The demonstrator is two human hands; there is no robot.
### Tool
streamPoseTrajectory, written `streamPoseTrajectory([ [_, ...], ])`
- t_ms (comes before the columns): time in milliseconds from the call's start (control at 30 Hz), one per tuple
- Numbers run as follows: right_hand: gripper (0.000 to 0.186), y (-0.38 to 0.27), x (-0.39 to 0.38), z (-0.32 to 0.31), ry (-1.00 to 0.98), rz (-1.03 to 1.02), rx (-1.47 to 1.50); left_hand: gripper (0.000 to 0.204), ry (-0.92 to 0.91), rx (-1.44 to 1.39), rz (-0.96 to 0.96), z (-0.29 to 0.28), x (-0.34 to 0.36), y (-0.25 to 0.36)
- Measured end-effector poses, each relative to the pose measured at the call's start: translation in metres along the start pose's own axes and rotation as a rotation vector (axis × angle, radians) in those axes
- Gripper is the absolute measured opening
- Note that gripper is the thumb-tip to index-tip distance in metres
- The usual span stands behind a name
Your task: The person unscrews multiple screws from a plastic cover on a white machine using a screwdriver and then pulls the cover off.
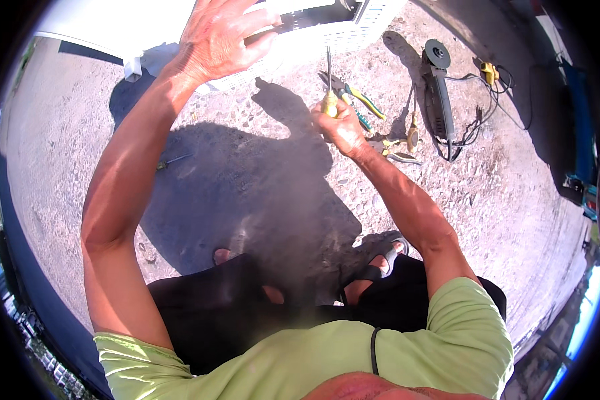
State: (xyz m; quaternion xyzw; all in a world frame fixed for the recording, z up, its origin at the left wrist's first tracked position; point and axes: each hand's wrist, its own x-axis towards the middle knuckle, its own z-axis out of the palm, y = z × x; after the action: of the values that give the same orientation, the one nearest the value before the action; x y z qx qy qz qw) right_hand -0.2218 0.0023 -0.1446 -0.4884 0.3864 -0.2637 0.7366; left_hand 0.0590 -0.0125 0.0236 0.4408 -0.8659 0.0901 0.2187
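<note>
My right hand (343,128) is closed round the yellowish handle of a screwdriver (329,70), its shaft pointing away from me toward a white slotted metal casing (360,33). The tip is close to the casing's near edge; whether it touches I cannot tell. Over the casing my left hand (225,41) has its fingers apart and holds nothing visible, with some fingertips cut off by the top edge. Just right of the screwdriver lie pliers (365,101) with green and yellow handles, partly behind my right hand.
An angle grinder (439,97) with a coiled cord and yellow plug (490,73) lies at the right. Nearer me are another screwdriver (413,137) and yellow-handled pliers (401,157). A small screwdriver (175,161) rests in my shadow on the rough concrete (53,153).
</note>
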Motion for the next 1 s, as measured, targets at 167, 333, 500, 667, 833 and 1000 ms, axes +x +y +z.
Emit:
streamPoseTrajectory([
  [167, 0.009, -0.082, 0.015, 0.053, 0.086, -0.046, 0.655, 0.019, -0.008, 0.023, -0.023, -0.007, -0.001, -0.001],
  [333, 0.018, -0.113, 0.032, 0.088, 0.092, -0.139, 0.789, 0.019, -0.004, 0.001, -0.015, -0.005, 0.007, 0.002],
  [500, 0.015, -0.121, 0.039, 0.101, 0.122, -0.163, 0.869, 0.018, -0.010, -0.014, -0.004, -0.011, 0.011, 0.002],
  [667, 0.016, -0.122, 0.040, 0.103, 0.108, -0.191, 0.852, 0.017, -0.013, -0.033, -0.008, -0.011, 0.011, 0.001],
  [833, 0.021, -0.125, 0.034, 0.103, 0.103, -0.153, 0.657, 0.017, -0.016, -0.046, -0.005, -0.014, 0.013, 0.002],
  [1000, 0.021, -0.122, 0.016, 0.094, 0.072, -0.113, 0.316, 0.016, -0.015, -0.064, -0.008, -0.018, 0.012, 0.001],
])
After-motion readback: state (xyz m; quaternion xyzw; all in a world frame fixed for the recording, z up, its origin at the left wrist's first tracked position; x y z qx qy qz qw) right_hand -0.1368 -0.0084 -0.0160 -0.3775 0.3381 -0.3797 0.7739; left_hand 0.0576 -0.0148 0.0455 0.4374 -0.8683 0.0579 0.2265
